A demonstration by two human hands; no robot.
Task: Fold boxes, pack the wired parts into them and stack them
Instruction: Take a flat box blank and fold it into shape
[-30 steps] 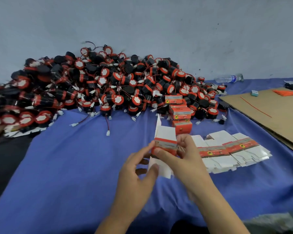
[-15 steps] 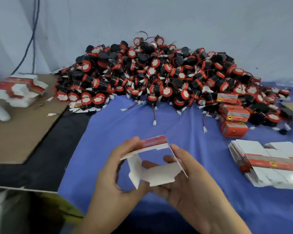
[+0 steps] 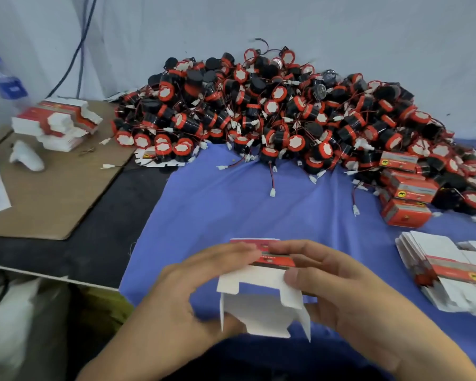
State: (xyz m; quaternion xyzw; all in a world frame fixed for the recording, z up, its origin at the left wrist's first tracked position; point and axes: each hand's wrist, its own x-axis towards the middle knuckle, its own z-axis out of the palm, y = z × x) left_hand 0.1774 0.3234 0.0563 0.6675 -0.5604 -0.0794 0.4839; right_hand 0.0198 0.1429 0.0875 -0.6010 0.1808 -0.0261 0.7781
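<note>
Both my hands hold one small red-and-white carton (image 3: 261,303) above the blue cloth (image 3: 231,210), its white flaps hanging open toward me. My left hand (image 3: 187,301) grips its left side, fingers curled over the red top. My right hand (image 3: 338,292) grips the right side, thumb on the white flap. A big heap of black-and-red wired parts (image 3: 272,111) lies along the wall beyond. Three closed red boxes (image 3: 407,188) are piled at the heap's right end. A stack of flat cartons (image 3: 451,270) lies at the right.
A brown cardboard sheet (image 3: 52,188) at the left carries another pile of flat cartons (image 3: 58,122). A water bottle (image 3: 3,78) stands blurred at the far left. Loose wire connectors (image 3: 272,192) trail onto the cloth.
The view has swung left. The carton has been turned in my hands: its red face is now on top and its white flaps point toward me.
</note>
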